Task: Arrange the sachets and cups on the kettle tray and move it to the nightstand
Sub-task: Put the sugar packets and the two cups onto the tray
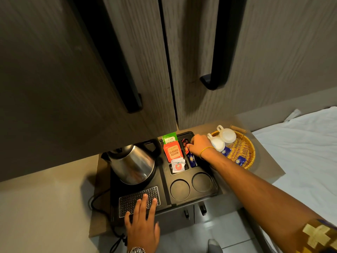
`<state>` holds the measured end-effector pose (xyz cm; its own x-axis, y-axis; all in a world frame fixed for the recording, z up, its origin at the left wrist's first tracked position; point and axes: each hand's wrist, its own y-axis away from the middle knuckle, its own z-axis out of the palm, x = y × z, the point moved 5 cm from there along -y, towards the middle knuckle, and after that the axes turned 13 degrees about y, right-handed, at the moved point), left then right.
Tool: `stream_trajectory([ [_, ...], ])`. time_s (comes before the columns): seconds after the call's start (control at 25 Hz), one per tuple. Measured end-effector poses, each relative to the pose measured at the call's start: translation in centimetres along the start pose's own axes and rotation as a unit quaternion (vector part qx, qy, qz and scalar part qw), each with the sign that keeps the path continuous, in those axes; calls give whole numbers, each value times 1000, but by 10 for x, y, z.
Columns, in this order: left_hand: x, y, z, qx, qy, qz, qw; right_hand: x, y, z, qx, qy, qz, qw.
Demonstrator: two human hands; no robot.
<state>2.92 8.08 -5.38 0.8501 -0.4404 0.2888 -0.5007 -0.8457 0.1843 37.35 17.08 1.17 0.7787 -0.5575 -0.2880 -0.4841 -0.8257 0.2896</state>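
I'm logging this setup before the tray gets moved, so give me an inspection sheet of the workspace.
Surface: brown counter under closed cabinet doors.
Job's things: black kettle tray with kettle; tea sachets slotted; both cup wells bare; two white cups in wicker basket with blue sachets.
Clutter: nothing seen.
Hands: left hand flat on the drip grille; right hand at the sachet slots.
Cables: black cord left of tray.
Surroundings: white bed at right.
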Motion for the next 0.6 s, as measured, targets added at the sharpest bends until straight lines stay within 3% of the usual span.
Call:
stream_trajectory([
  [0.2, 0, 1, 0, 3, -1, 6, 1000, 25, 6, -38, 73, 71, -39, 994],
  [0.36, -3, 0, 1, 2, 3, 1, 1000, 66, 15, -45, 10, 231, -49, 972],
  [0.6, -4, -1, 3, 13, -1, 8, 1000, 76, 15, -40, -35, 331, -115, 936],
])
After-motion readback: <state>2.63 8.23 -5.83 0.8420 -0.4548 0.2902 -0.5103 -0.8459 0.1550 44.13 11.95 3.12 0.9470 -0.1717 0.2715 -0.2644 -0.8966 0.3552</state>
